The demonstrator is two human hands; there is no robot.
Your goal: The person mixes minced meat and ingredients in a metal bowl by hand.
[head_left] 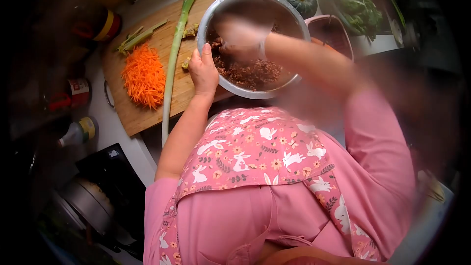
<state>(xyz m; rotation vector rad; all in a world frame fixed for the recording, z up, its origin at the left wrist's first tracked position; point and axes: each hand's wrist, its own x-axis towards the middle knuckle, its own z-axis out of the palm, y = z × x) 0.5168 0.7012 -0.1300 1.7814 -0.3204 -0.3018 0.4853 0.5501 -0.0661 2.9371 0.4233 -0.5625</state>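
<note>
A metal bowl (225,84) holds a dark, crumbly mixture (252,72) that looks like minced meat. My left hand (204,70) grips the bowl's left rim, thumb up against the edge. Inside the bowl is my right hand (243,34), blurred by motion over the mixture, its fingers smeared. Beside the bowl, a wooden cutting board (135,118) carries a heap of shredded carrot (143,76), a long green onion (172,59) and small yellowish-green pieces (190,30) near the bowl.
A pink basket (338,28) stands right of the bowl, with a dark green squash (298,1) and leafy greens (351,7) behind. Bottles (78,131) line the left side. A pot (87,203) sits at the lower left.
</note>
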